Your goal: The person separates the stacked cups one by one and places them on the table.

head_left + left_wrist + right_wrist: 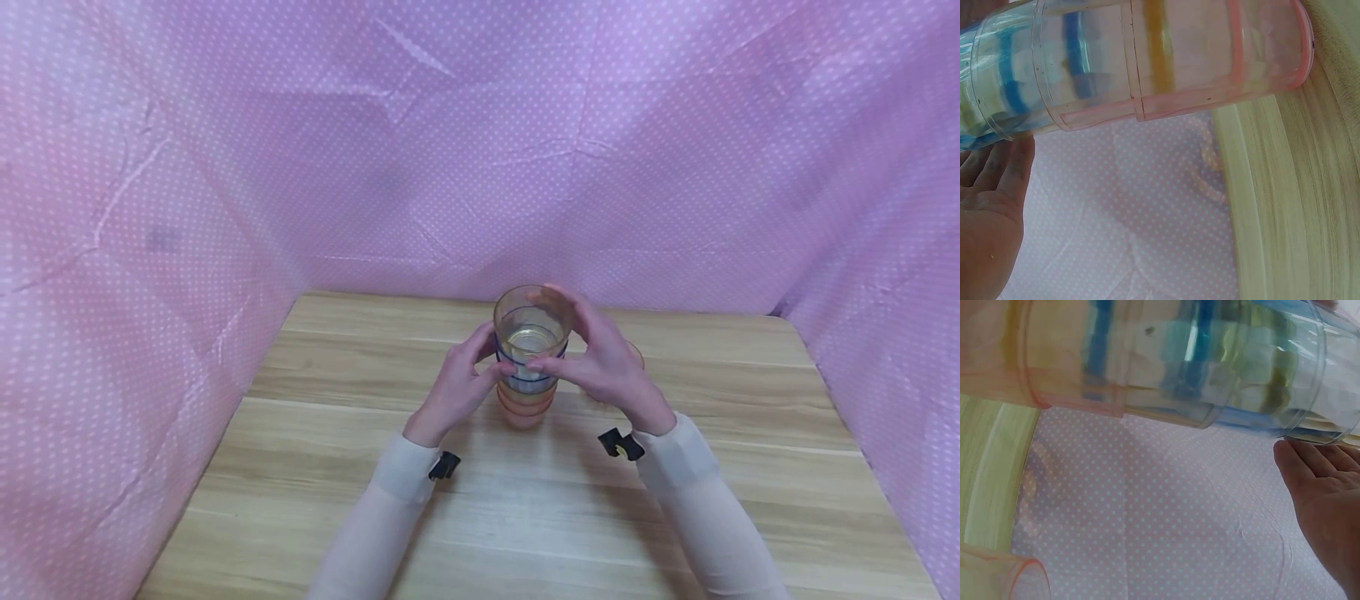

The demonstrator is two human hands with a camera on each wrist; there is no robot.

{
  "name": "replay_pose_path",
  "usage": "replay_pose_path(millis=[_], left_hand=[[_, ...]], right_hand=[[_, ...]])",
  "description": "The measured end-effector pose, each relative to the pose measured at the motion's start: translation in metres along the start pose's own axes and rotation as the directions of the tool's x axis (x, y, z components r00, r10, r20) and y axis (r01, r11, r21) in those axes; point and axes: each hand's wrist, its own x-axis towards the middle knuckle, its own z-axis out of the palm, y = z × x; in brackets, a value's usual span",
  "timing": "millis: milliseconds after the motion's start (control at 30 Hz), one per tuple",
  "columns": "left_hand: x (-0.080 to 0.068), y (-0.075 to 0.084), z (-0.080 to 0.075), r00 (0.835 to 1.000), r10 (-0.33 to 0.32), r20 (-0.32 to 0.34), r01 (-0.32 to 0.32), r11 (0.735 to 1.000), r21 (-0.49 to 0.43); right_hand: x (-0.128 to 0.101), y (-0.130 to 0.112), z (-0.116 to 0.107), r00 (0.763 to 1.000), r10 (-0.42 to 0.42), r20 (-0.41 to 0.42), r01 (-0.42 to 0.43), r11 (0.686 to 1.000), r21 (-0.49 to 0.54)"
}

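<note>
A tall stack of nested see-through plastic cups (527,408) stands upright between both hands, its pink-orange base at the wooden tabletop. Blue bands circle its middle, and a pale yellowish cup (533,321) is uppermost, mouth up. My left hand (456,379) holds the stack's upper part from the left, thumb across the near side. From the right, my right hand (609,364) grips the top part with its thumb in front and fingers round the far side. Pink, yellow and blue bands of the nested cups show in the left wrist view (1104,62).
Another clear cup with an orange rim (1029,575) is on the right, mostly hidden behind my right hand in the head view. Pink dotted cloth (450,167) hangs round the back and sides of the wooden table (495,533).
</note>
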Motion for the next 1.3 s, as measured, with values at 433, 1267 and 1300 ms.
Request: replay_pose_path(millis=[433,1267,1300], left_hand=[[-0.0016,-0.0012,0.0017,1.0,0.002,-0.006,-0.002,1.0,0.003],[-0.0024,0.0011,0.0018,1.0,0.017,-0.001,-0.017,0.999,0.036],[-0.0024,0.0009,0.0017,1.0,0.019,-0.002,-0.019,0.999,0.037]], right_hand=[[-0.0019,-0.0033,0.0,0.999,0.026,-0.018,-0.027,1.0,-0.016],[-0.0037,-0.0035,0.0045,0.998,0.028,-0.056,-0.029,0.999,-0.021],[-0.0037,-0.0034,0.0045,0.998,0.025,-0.056,-0.026,0.999,-0.019]])
